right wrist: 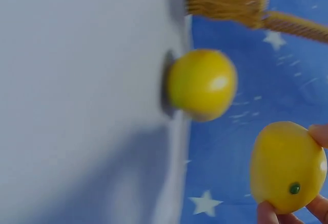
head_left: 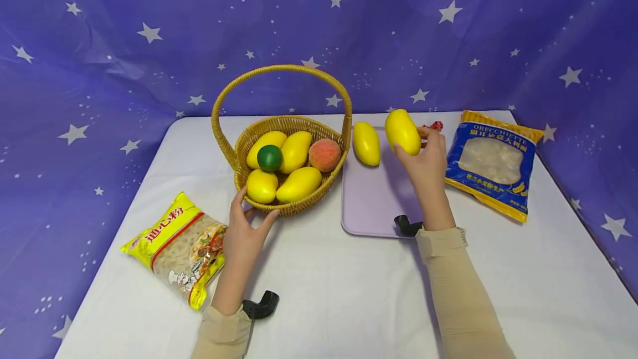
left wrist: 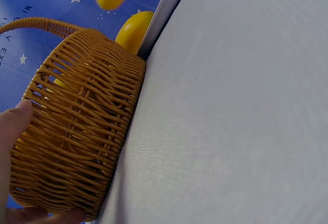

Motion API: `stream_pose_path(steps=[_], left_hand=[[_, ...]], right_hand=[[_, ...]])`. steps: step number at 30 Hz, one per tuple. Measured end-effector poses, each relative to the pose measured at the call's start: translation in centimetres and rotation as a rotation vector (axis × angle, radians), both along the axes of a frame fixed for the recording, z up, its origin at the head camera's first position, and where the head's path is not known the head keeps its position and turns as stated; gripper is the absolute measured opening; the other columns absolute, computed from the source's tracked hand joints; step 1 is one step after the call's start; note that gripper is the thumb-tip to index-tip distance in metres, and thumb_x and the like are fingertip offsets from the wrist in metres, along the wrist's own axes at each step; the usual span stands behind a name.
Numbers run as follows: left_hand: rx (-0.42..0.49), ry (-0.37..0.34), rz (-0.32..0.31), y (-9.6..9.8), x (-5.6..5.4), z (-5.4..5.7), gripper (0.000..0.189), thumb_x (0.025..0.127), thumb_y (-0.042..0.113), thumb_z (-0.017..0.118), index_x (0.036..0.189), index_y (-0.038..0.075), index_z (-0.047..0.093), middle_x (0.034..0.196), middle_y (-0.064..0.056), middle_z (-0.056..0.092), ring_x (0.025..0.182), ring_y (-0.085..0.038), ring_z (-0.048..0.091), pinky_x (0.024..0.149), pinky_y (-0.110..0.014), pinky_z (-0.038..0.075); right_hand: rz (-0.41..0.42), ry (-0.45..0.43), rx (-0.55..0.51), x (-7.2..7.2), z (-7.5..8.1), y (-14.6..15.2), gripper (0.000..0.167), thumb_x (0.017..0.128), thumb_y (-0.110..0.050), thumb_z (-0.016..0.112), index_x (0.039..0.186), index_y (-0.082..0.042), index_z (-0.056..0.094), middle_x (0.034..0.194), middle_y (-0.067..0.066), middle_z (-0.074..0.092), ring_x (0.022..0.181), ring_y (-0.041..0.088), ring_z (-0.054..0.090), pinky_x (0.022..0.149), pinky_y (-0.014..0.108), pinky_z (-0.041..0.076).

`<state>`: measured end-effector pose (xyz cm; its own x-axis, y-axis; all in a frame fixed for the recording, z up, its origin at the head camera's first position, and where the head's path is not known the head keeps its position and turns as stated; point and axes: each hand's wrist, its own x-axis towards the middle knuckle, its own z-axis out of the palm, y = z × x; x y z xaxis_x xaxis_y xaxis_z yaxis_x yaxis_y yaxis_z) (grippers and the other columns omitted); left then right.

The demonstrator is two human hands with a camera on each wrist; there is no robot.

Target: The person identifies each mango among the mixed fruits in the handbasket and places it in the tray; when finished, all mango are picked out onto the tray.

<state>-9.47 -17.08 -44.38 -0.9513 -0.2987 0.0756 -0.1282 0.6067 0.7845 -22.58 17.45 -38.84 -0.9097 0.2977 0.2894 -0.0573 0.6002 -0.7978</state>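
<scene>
- The right hand (head_left: 427, 157) is gripping a yellow mango (head_left: 402, 131) between thumb and fingers, holding it raised over the lilac tray (head_left: 371, 206); the right wrist view is showing a green dot (right wrist: 294, 188) on its end.
- A second mango (head_left: 366, 144) is lying on the tray, near its far left corner and just beside the wicker basket (head_left: 305, 205).
- The left hand (head_left: 244, 234) is resting with thumb and fingers spread apart, touching the basket's near left side.
- The basket is standing upright, its arched handle (head_left: 281, 67) rising over four yellow mangoes (head_left: 299, 184), a fuzzy peach (head_left: 324, 155) and a green ball (head_left: 269, 158), which is sitting on top of them.
- A yellow pasta bag (head_left: 171, 245) is lying left of the basket, near the left hand.
- A blue orecchiette bag (head_left: 490, 162) is lying right of the tray.
- A small red item (head_left: 437, 125) is showing behind the right hand, mostly hidden.
- A white cloth (head_left: 339, 292) is covering the worktop; a starry purple backdrop (head_left: 279, 15) is hanging behind.
</scene>
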Motion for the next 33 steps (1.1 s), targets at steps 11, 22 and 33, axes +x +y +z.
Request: stream_pose_path(steps=[11,22,33], left_hand=[[-0.021,0.012,0.009,-0.2,0.1,0.0,0.09,0.082,0.061,0.066,0.152,0.026,0.021,0.153,-0.008,0.032,0.116,-0.027,0.058,0.083,-0.053,0.044],[-0.014,0.011,-0.006,-0.2,0.0,-0.1,0.091,0.081,0.063,0.065,0.152,0.028,0.02,0.154,-0.005,0.03,0.116,-0.025,0.058,0.082,-0.052,0.044],[-0.02,0.016,-0.007,-0.1,0.0,-0.2,0.09,0.082,0.061,0.066,0.152,0.027,0.021,0.154,-0.006,0.03,0.117,-0.027,0.058,0.085,-0.054,0.043]], right_hand=[[0.015,-0.141,0.056,-3.5,-3.1,-0.1,0.065,0.081,-0.031,0.075,0.13,0.001,0.048,0.123,0.023,0.048,0.113,0.038,0.047,0.097,0.049,0.036],[-0.014,-0.208,0.073,-4.5,-4.1,-0.5,0.067,0.084,-0.03,0.075,0.133,0.001,0.043,0.125,0.023,0.044,0.114,0.037,0.046,0.1,0.048,0.035],[0.029,-0.273,0.053,-4.6,-4.3,-0.7,0.08,0.083,-0.038,0.074,0.142,0.0,0.035,0.133,0.027,0.036,0.122,0.039,0.039,0.102,0.05,0.031]])
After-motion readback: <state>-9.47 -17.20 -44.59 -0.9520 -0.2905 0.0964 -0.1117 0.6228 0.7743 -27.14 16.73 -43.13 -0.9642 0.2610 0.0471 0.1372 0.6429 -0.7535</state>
